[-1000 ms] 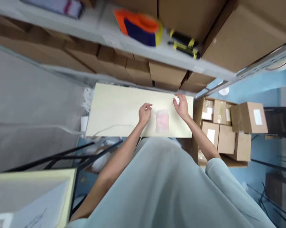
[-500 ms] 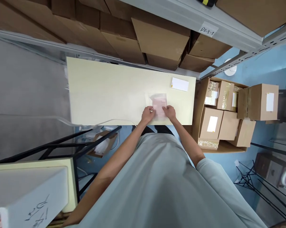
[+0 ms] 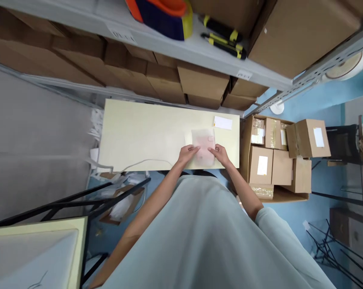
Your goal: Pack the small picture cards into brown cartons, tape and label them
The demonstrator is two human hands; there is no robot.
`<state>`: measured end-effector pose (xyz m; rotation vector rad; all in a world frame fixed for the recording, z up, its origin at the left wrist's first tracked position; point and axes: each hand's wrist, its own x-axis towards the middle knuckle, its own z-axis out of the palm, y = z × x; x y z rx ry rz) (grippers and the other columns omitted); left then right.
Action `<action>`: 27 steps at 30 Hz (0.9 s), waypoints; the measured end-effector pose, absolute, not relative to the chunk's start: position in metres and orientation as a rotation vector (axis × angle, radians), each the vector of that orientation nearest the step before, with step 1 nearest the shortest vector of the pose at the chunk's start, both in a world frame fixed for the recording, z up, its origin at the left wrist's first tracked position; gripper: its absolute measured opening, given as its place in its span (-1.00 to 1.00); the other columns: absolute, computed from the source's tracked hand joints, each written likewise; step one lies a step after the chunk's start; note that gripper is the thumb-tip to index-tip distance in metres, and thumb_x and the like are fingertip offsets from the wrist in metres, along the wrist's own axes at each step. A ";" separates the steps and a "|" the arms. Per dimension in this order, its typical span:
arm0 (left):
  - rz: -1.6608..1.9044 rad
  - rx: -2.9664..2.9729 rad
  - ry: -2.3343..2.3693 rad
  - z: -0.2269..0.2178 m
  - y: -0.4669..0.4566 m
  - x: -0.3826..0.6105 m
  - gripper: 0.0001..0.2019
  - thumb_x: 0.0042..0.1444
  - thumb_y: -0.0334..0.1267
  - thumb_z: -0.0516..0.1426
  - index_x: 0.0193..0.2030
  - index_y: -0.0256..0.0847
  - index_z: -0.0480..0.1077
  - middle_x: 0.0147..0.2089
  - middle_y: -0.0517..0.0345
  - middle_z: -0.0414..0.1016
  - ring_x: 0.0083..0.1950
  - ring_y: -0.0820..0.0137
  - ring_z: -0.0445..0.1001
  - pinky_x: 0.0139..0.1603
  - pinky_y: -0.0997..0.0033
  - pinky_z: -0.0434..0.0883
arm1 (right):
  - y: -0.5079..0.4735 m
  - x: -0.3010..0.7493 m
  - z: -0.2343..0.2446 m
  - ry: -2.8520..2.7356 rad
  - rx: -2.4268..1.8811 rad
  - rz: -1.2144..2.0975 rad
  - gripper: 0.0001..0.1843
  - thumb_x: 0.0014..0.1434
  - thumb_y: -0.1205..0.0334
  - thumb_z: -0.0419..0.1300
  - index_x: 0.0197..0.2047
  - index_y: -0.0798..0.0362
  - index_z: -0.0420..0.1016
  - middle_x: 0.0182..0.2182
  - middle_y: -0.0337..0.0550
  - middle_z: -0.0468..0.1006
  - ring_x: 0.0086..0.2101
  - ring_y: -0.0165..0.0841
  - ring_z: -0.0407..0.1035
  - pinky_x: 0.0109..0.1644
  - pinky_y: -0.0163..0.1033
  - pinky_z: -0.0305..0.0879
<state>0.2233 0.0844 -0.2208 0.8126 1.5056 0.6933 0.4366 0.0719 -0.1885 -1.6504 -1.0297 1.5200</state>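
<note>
A small clear plastic bag with something pink inside (image 3: pixel 203 145) lies on the pale yellow table (image 3: pixel 145 132), near its front right. My left hand (image 3: pixel 187 153) pinches the bag's left edge, fingers closed on it. My right hand (image 3: pixel 220 153) grips the bag's right edge the same way. A white label (image 3: pixel 223 123) lies flat on the table beyond the bag, near the far right corner.
Cardboard boxes (image 3: pixel 199 82) fill the grey shelving (image 3: pixel 175 44) behind the table; an orange and blue object (image 3: pixel 162 12) and black-yellow tools (image 3: pixel 222 36) lie on the upper shelf. An open carton of small boxes (image 3: pixel 278 160) stands on the blue floor to the right. A black frame (image 3: pixel 79 200) stands at left.
A second ago both hands were apart above the table, the right by the white label. They then came down on the bag's two edges and stay there; the camera tilted.
</note>
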 end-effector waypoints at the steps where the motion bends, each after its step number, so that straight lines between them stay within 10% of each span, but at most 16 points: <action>1: 0.736 0.788 1.464 -0.210 0.087 0.222 -0.45 -0.18 0.29 0.49 -0.36 -0.15 0.55 -0.29 0.02 0.68 -0.14 0.12 0.65 -0.15 0.28 0.56 | 0.075 0.436 -0.180 -1.032 -1.642 1.503 -0.38 -0.04 -0.38 0.47 -0.40 -0.01 0.38 -0.38 -0.21 0.57 -0.29 -0.33 0.44 -0.24 -0.29 0.36; 9: 1.014 0.673 1.344 -0.128 0.111 0.172 -0.42 -0.27 0.29 0.52 -0.31 -0.17 0.65 -0.25 -0.02 0.72 -0.20 0.17 0.66 -0.23 0.30 0.54 | 0.125 0.390 -0.124 -1.159 -1.539 1.474 -0.30 -0.08 -0.46 0.44 -0.27 0.02 0.48 -0.31 -0.07 0.67 -0.30 -0.24 0.55 -0.32 -0.25 0.44; 17: 1.323 0.883 1.476 -0.078 0.137 0.105 -0.61 -0.04 0.22 0.40 -0.32 -0.06 0.66 -0.17 -0.03 0.74 -0.07 0.04 0.70 0.02 0.13 0.62 | 0.152 0.267 -0.077 -1.359 -1.395 1.312 -0.34 0.17 -0.39 0.34 0.02 0.02 0.61 0.12 0.15 0.71 -0.01 -0.11 0.69 0.08 0.01 0.66; 27: 1.267 1.052 1.370 -0.059 0.147 0.006 -0.66 0.19 0.02 0.22 0.02 -0.08 0.57 -0.14 0.05 0.74 -0.18 0.15 0.71 -0.17 0.24 0.59 | 0.174 0.148 -0.053 -1.402 -1.454 1.284 -0.49 0.23 -0.29 0.27 -0.14 0.02 0.64 -0.34 -0.14 0.70 -0.30 -0.22 0.57 -0.23 -0.19 0.55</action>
